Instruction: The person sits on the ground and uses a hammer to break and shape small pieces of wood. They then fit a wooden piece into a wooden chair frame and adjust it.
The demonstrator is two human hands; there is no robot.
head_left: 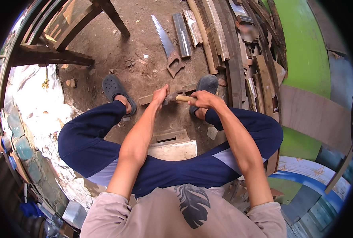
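My right hand grips the wooden handle of a hammer. The hammer's dark metal head lies close to my left hand, over a wooden piece between my feet. My left hand is closed, and whatever its fingers pinch is too small or hidden to make out. Beneath the hands, a narrow wooden strip runs crosswise just above the ground, with a short block at its middle. The strip's right end reaches toward my right shoe.
A handsaw lies on the dirt floor beyond my feet, beside a dark wood piece. Planks and scraps are piled at right. A wooden frame stands far left, near white sheeting. A pale board sits before my lap.
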